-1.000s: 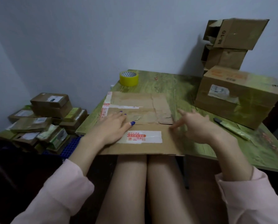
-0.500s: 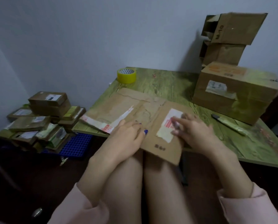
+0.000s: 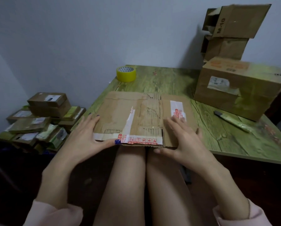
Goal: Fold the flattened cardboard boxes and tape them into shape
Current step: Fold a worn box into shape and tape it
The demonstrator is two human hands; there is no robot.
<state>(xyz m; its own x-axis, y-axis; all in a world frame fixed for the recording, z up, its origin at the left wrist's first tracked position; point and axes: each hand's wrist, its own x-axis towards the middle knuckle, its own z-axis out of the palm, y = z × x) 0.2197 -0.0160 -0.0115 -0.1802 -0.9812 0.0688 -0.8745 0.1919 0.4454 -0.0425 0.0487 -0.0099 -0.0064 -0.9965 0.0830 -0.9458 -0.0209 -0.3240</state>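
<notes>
**Flattened box (image 3: 143, 118) swung back square to the desk (image 3: 218, 137) edge**

Skewed half a second ago, it now lies flat, its near edge hanging over the lap. Both hands are open. On the left side the left grip (image 3: 87, 136) has straight fingers, with the thumb at the near edge. Over on the right panel the right grip (image 3: 183, 139) presses flat. To raise it well, I judge: pin one side, lift the other along the creases, and spare the torn patches. At the far corner the tape roll (image 3: 126, 73) waits.

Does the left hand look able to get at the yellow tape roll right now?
Probably yes: the left hand lies open against the flattened box, and nothing stands between it and the tape roll.
</notes>
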